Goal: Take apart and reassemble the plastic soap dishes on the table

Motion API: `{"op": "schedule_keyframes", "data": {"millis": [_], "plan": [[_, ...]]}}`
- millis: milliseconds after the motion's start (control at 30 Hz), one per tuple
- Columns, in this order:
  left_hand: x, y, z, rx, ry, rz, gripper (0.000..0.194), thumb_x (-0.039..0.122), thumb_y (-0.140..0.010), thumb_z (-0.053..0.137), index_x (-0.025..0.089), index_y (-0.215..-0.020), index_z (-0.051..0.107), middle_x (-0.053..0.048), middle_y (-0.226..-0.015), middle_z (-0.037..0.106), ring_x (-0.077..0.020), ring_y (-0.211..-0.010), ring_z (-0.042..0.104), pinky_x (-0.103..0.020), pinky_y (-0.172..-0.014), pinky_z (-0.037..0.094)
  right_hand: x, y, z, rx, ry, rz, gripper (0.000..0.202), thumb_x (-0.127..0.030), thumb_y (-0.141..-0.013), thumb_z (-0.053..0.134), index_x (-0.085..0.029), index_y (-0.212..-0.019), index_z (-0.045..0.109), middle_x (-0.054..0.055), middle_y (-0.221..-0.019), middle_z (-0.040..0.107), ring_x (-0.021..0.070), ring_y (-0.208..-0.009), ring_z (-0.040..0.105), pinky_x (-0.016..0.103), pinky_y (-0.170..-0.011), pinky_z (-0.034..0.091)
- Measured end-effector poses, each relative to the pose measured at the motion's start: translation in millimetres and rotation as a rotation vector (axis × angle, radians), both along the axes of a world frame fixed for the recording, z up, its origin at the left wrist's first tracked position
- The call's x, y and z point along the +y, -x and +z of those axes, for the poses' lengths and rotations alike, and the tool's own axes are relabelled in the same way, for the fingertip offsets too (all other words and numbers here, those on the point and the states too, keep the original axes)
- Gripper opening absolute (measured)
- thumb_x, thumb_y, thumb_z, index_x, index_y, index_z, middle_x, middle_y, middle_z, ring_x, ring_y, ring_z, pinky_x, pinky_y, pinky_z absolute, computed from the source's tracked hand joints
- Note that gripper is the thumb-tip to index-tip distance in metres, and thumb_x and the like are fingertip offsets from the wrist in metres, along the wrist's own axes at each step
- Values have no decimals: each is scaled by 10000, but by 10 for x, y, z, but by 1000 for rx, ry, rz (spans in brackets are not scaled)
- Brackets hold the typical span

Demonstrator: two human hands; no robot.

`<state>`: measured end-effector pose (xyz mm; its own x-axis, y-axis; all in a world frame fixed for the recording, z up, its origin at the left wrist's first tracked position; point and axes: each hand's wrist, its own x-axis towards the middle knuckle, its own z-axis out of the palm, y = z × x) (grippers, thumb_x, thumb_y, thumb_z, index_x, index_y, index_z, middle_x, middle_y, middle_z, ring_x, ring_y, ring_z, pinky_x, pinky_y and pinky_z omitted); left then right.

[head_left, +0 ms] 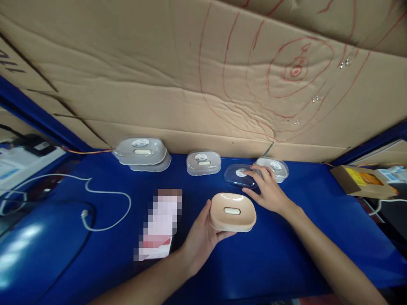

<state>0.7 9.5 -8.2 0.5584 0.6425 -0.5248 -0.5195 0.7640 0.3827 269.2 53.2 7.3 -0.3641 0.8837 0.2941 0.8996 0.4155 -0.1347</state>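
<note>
1. Peach dish (232,219), the reference centre for all clock positions (12 o'clock pointing away from the wearer). Shallow and rounded, facing upward, with a pale oblong piece in a slot at its middle.
2. Left hand (202,239), at 7 to 8 o'clock. Closed about the peach dish, thumb at its 9 o'clock edge, fingers passing beneath.
3. Right hand (269,192), at 2 o'clock. Loosely open with fingers spread and nothing grasped; fingertips lie over the clear lid, though contact cannot be told.
4. Clear lid (240,181), at 12 o'clock, bearing a round white label.
5. Lidded dish (281,170), between 1 and 2 o'clock, partly hidden by the right hand.
6. Second lidded dish (203,168), at 11 o'clock, whole in view.
7. Stack of clear-topped dishes (141,159), at 10 o'clock.
8. Pixelated flat item (161,224), just below 9 o'clock, on the blue tabletop (276,258).
9. White cable (110,193), at 9 o'clock, farther out.
10. Cardboard panel (133,72), upright along the far side, marked with red curves toward 1 o'clock.
</note>
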Motion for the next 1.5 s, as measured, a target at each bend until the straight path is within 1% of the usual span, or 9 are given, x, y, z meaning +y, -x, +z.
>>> {"op": "schedule_keyframes", "data": {"millis": [300,433,500,567,700,1000,1300,1400,1500], "plan": [[-31,-7,4,-12,-6,-36,567,547,-1085,433,159,-1456,614,-148,-1420,713,-372,-1328,653,-572,-1129,482,274,47,-53,-126,48,-14,416,-286,-1077,482,-158,-1467,552,220,-1498,599,400,-1425,539,741,-1223,222],[-58,-5,-14,-15,-29,-47,571,552,-1092,413,159,-1450,622,-148,-1405,723,-358,-1321,661,-542,-1110,503,-80,125,89,62,106,62,495,-339,-1117,415,-280,-1608,393,130,-1595,542,304,-1496,493,613,-1249,326],[-70,-5,-3,-30,-61,-61,584,561,-1092,410,151,-1446,629,-151,-1401,725,-347,-1326,659,-514,-1108,510,-326,198,142,191,269,248,671,-483,-1074,534,-300,-1665,276,133,-1655,467,307,-1524,459,520,-1199,442],[-79,-5,16,-33,-81,-67,595,568,-1091,412,148,-1454,625,-152,-1393,729,-341,-1329,658,-498,-1109,515,-530,286,140,190,392,295,889,-617,-950,700,-313,-1668,274,141,-1705,381,344,-1563,395,523,-1209,439],[-80,-6,53,-4,-81,-59,607,576,-1092,400,158,-1481,604,-150,-1399,724,-338,-1345,646,-495,-1105,526,-683,414,14,248,406,257,749,-551,-979,691,-293,-1615,389,144,-1724,331,341,-1614,289,536,-1255,380],[-57,7,78,18,-127,-81,617,587,-1093,379,174,-1500,589,-145,-1482,666,-347,-1374,614,-490,-1094,536,-615,375,-164,516,384,332,685,-505,-1030,623,-289,-1621,352,118,-1631,489,296,-1619,278,539,-1297,304],[-25,-3,132,259,-178,-68,617,505,-1059,528,265,-1612,395,-131,-1461,668,-316,-1304,658,-458,-1057,539,-539,201,-128,693,356,148,507,-455,-1055,579,-325,-1536,492,98,-1608,519,294,-1596,337,532,-1271,355],[-36,8,90,404,-283,-107,711,521,-1018,574,251,-1630,334,-165,-1496,620,-344,-1310,651,-508,-1104,511,-494,130,-60,596,293,101,550,-452,-1022,643,-330,-1533,480,93,-1591,539,302,-1600,323,552,-1269,354],[-83,51,-8,627,-641,-206,846,478,-921,725,261,-1635,325,-169,-1683,382,-375,-1495,468,-526,-1202,435,-455,72,-47,466,225,53,585,-460,-977,706,-308,-1501,495,118,-1618,501,332,-1597,323,591,-1249,364]]}}
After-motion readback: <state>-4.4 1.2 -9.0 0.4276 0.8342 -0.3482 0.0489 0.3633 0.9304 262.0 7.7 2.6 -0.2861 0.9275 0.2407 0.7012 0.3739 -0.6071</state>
